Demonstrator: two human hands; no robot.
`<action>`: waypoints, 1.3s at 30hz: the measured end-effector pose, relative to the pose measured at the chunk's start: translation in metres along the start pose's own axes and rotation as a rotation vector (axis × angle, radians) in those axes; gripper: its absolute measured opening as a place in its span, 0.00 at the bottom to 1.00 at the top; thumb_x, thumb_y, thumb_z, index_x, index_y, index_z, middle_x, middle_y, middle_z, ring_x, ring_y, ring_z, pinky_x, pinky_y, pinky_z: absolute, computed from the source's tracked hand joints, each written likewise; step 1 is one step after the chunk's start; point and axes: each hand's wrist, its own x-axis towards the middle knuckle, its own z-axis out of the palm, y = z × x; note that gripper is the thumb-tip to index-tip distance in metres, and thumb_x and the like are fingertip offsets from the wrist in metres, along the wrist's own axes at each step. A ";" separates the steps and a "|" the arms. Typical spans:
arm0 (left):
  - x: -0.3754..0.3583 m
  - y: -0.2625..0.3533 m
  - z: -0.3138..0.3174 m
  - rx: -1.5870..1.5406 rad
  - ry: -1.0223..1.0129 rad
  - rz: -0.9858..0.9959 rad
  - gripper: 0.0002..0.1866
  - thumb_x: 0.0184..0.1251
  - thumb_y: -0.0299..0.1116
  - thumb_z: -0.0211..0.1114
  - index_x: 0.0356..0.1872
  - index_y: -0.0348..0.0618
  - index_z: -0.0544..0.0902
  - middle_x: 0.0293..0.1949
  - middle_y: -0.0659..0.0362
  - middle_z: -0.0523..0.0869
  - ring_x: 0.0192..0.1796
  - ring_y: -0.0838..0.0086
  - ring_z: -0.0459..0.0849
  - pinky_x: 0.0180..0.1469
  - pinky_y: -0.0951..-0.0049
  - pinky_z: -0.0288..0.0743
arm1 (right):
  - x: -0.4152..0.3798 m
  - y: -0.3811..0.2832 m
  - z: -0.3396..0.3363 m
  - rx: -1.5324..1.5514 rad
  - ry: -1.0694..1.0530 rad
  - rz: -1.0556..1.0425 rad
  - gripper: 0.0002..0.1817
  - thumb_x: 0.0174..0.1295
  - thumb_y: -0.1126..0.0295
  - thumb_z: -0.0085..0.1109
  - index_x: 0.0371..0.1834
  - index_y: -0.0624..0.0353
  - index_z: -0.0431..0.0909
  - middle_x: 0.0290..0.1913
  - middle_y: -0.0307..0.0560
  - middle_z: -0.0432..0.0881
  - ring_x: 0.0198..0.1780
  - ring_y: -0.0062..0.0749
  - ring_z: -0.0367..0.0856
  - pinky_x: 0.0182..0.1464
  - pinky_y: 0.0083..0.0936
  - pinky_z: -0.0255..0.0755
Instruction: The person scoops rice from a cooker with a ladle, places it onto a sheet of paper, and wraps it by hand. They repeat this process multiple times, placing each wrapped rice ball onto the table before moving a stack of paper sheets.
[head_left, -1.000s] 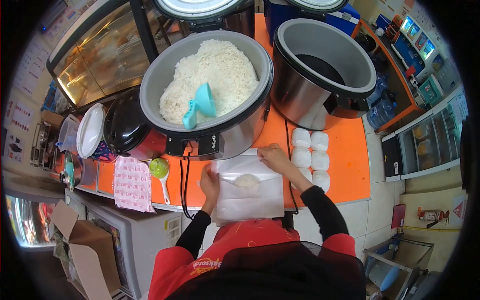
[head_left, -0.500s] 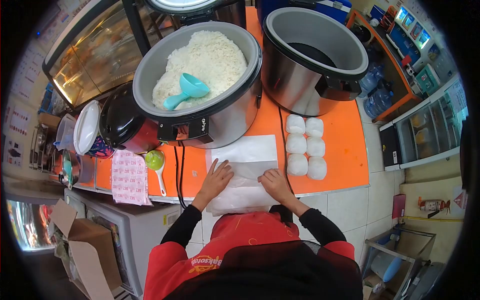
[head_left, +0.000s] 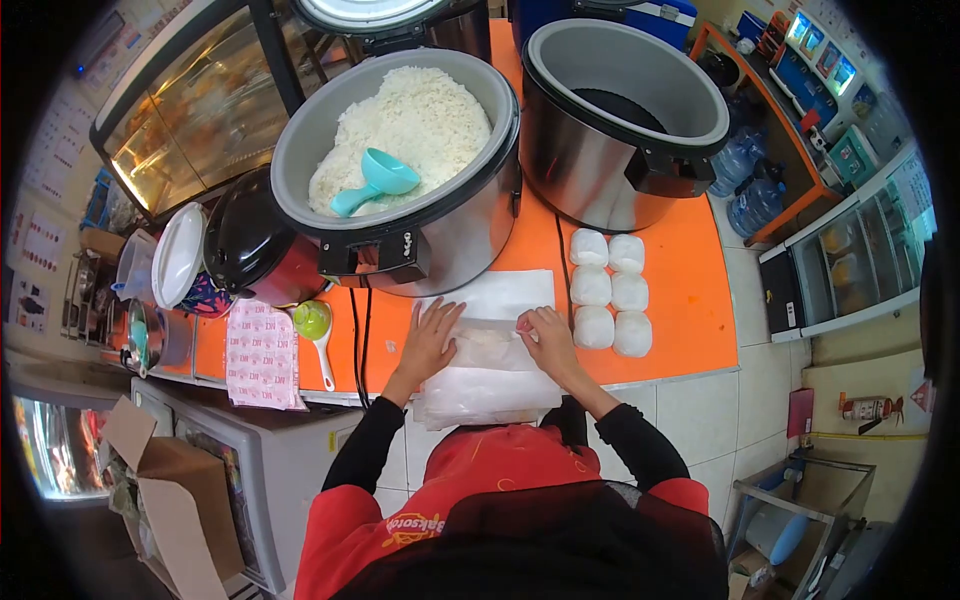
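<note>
White wrapping paper (head_left: 490,398) lies in a stack at the near edge of the orange table, partly overhanging it. My left hand (head_left: 430,338) rests on the left side of the paper with its fingers spread. At the paper's right edge, my right hand (head_left: 548,342) is closed in a pinch on the sheet. A thin, wrinkled sheet layer shows between both hands. Several white wrapped bundles (head_left: 592,286) sit in two columns to the right of my right hand. Beyond the paper stands a large cooker of white rice (head_left: 425,115), with a turquoise scoop (head_left: 388,175) lying on the rice.
A second large cooker (head_left: 620,130) stands at the back right, its lid off. Left of the paper are dark cables (head_left: 362,340), a white-handled spoon with a green bowl (head_left: 318,325) and pink printed paper (head_left: 262,355). A black-lidded pot (head_left: 252,235) stands behind them.
My left hand has flattened and spread on the paper. My right hand has moved slightly up at the right edge, and the sheet between the hands has shifted, exposing more of the stack below.
</note>
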 end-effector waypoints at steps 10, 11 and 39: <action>-0.052 -0.012 0.032 0.096 0.047 0.274 0.15 0.50 0.29 0.55 0.41 0.40 0.77 0.41 0.56 0.76 0.51 0.63 0.74 0.56 0.63 0.67 | -0.057 0.013 0.027 0.021 -0.033 -0.106 0.08 0.43 0.80 0.56 0.27 0.57 0.72 0.30 0.45 0.72 0.38 0.42 0.72 0.42 0.33 0.64; -0.054 -0.013 0.039 0.071 0.043 0.262 0.16 0.49 0.28 0.55 0.42 0.39 0.77 0.41 0.56 0.77 0.51 0.63 0.74 0.56 0.64 0.68 | -0.062 0.016 0.035 0.039 -0.028 -0.053 0.08 0.43 0.80 0.56 0.27 0.57 0.72 0.30 0.45 0.72 0.38 0.42 0.72 0.42 0.33 0.65; -0.011 -0.012 0.059 -0.133 -0.130 -0.102 0.23 0.51 0.27 0.63 0.51 0.33 0.74 0.54 0.49 0.76 0.63 0.60 0.69 0.66 0.63 0.59 | -0.033 0.015 0.080 -0.333 -0.139 0.160 0.22 0.53 0.77 0.46 0.55 0.62 0.71 0.52 0.56 0.76 0.57 0.42 0.74 0.58 0.33 0.65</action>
